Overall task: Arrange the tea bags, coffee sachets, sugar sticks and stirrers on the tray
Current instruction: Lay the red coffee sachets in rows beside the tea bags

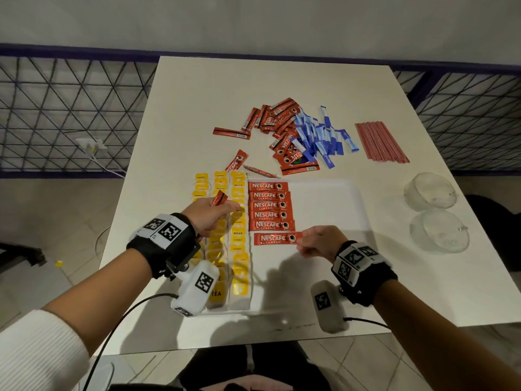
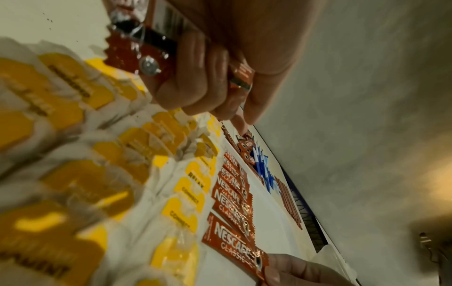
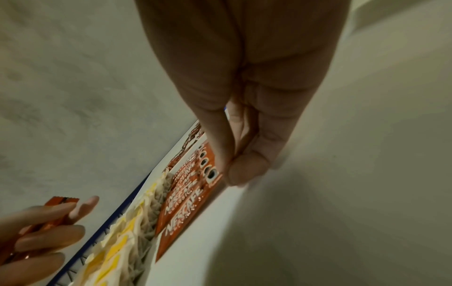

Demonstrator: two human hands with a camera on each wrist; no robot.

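Note:
A white tray (image 1: pixel 332 198) lies on the table with rows of yellow-tagged tea bags (image 1: pixel 238 235) along its left side. Beside them sits a column of red Nescafe coffee sachets (image 1: pixel 269 206). My right hand (image 1: pixel 321 241) pinches the right end of one more red sachet (image 1: pixel 275 239) just below that column. My left hand (image 1: pixel 211 214) hovers over the tea bags and grips a few red sachets (image 1: pixel 219 198), also seen as the held sachets (image 2: pixel 137 50) in the left wrist view. Beyond the tray lie a loose heap of red sachets (image 1: pixel 282 131), blue sugar sticks (image 1: pixel 321 134) and red stirrers (image 1: pixel 380 142).
Two clear glass bowls (image 1: pixel 431 190) stand at the table's right edge. Two stray sachets (image 1: pixel 248 166) lie just past the tray's far rim. A wire-mesh railing (image 1: pixel 70 108) runs behind the table. Cables trail from both wrist cameras.

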